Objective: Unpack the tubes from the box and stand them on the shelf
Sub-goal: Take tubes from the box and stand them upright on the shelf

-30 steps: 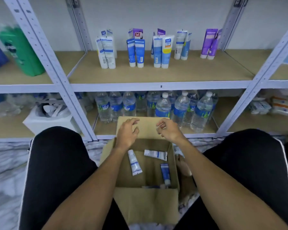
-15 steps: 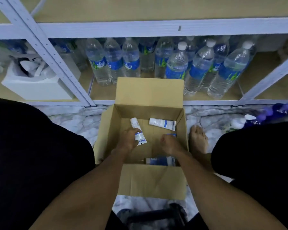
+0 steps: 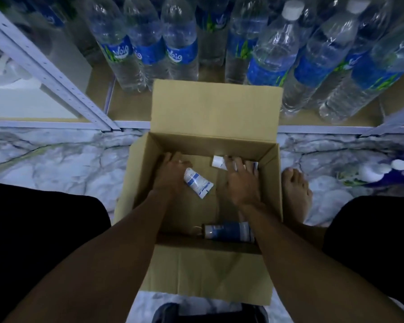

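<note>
Tubes [image 3: 229, 231] lie in the box [image 3: 210, 108], where your left hand [image 3: 170, 174] grips a white tube [image 3: 199, 184] and your right hand [image 3: 241, 185] rests on a second tube [image 3: 219, 162], grip unclear.

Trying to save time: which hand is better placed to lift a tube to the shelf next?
Left, probably. The left hand grips a white tube; the right hand only lays its fingers over the capped tube farther back.

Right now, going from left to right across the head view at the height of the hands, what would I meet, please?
In order: left hand → white-and-blue tube it holds → right hand → right wall of the box → bare foot → purple bottle on the floor.
</note>
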